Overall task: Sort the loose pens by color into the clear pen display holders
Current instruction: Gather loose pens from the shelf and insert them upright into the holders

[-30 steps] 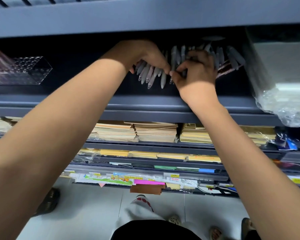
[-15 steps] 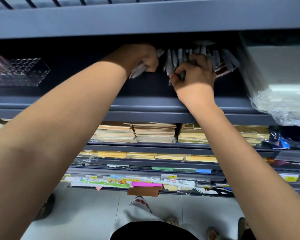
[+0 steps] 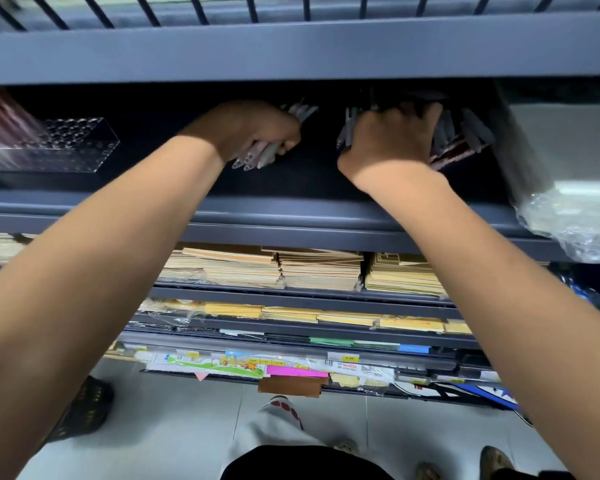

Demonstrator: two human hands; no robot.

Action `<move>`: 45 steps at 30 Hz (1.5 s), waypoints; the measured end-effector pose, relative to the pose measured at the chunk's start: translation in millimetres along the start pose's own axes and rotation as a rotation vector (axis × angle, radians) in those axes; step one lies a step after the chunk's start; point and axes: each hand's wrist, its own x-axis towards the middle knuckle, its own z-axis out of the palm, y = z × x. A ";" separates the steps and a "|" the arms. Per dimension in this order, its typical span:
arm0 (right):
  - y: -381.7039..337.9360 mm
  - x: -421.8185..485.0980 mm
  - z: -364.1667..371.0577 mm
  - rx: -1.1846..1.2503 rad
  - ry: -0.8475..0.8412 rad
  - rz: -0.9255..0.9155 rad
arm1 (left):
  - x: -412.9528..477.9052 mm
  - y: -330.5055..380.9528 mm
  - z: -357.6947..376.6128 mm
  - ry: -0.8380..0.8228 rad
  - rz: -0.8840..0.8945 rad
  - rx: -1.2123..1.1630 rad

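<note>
While both arms are stretched up to the dark shelf, a bundle of grey pens is gripped in the left hand, well to the right of the clear pen holder standing on that shelf. Farther right of the holder, the right hand is curled into the heap of loose pens, with a few clasped beside the thumb. A plastic-wrapped package is seen farthest from the holder.

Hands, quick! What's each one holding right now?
Left hand: closed round a bundle of grey plastic pens.
Right hand: fingers curled round a heap of grey plastic pens.
</note>
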 end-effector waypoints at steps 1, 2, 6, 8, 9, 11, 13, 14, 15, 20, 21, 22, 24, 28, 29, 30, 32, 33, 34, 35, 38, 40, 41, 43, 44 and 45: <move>-3.4 3.9 -1.7 0.006 -0.019 -0.006 | -3.5 -7.4 -0.3 0.007 -0.013 -0.058; -5.5 8.3 -2.0 0.028 -0.038 -0.001 | -6.8 -15.5 -1.3 0.026 -0.027 -0.124; -8.8 19.8 -0.9 0.041 -0.100 0.034 | -15.3 -46.2 2.1 0.109 -0.034 -0.421; -10.1 22.4 -0.3 0.030 -0.099 0.026 | -23.0 -55.8 6.2 0.111 -0.002 -0.533; -9.9 23.6 0.6 0.042 -0.102 0.027 | -28.9 -59.7 8.2 0.109 0.006 -0.583; -6.4 27.0 3.0 0.089 -0.125 0.030 | -40.3 -68.5 13.1 0.126 0.013 -0.684; 0.1 29.4 3.7 0.201 -0.171 0.027 | -51.9 -78.3 18.0 0.147 0.016 -0.782; 3.4 29.5 2.8 0.289 -0.194 0.035 | -58.6 -82.2 19.8 0.143 0.024 -0.834; 5.9 27.7 0.5 0.399 -0.218 0.069 | -65.4 -85.8 21.0 0.135 0.036 -0.887; -2.2 -7.8 -2.2 1.046 -0.314 0.265 | -98.4 -112.0 31.6 0.186 0.153 -1.091; -7.0 -20.6 -3.3 1.170 -0.318 0.264 | -105.9 -117.6 36.3 0.180 0.202 -1.132; -11.4 -34.8 -5.1 1.279 -0.315 0.262 | -113.1 -123.4 41.3 0.170 0.244 -1.184; -20.1 -64.3 -10.1 1.431 -0.327 0.230 | -126.2 -137.4 51.8 0.171 0.286 -1.276; -49.0 -117.8 -10.5 1.620 -0.476 0.119 | -151.9 -181.7 71.8 0.208 0.303 -1.380; -59.9 -128.4 -9.0 1.641 -0.516 0.097 | -158.5 -195.0 75.9 0.219 0.314 -1.410; -71.7 -137.9 -7.1 1.649 -0.550 0.070 | -164.9 -208.7 79.1 0.229 0.328 -1.437; -100.2 -152.8 -3.0 1.614 -0.602 0.024 | -177.8 -237.7 83.0 0.259 0.355 -1.483; -116.5 -158.7 -1.5 1.589 -0.625 0.008 | -184.3 -253.1 83.8 0.275 0.366 -1.502; -133.8 -164.1 -0.1 1.567 -0.650 0.000 | -190.8 -269.4 83.6 0.290 0.370 -1.519; -152.1 -168.8 -0.1 1.551 -0.674 -0.003 | -196.7 -286.2 82.3 0.309 0.370 -1.535; -212.7 -181.0 -2.0 1.542 -0.741 -0.011 | -213.9 -342.4 71.0 0.381 0.337 -1.572; -255.6 -187.6 -1.6 1.548 -0.751 -0.017 | -224.2 -381.6 59.8 0.413 0.319 -1.571; -276.8 -190.8 -0.4 1.544 -0.755 -0.024 | -229.1 -401.1 54.2 0.431 0.309 -1.563; -318.6 -196.1 1.2 1.537 -0.762 -0.041 | -238.2 -439.5 41.8 0.458 0.288 -1.541; -339.6 -197.8 1.8 1.536 -0.759 -0.051 | -242.2 -458.4 35.1 0.472 0.279 -1.534; -359.5 -199.2 2.2 1.531 -0.753 -0.061 | -246.1 -476.3 28.8 0.488 0.267 -1.526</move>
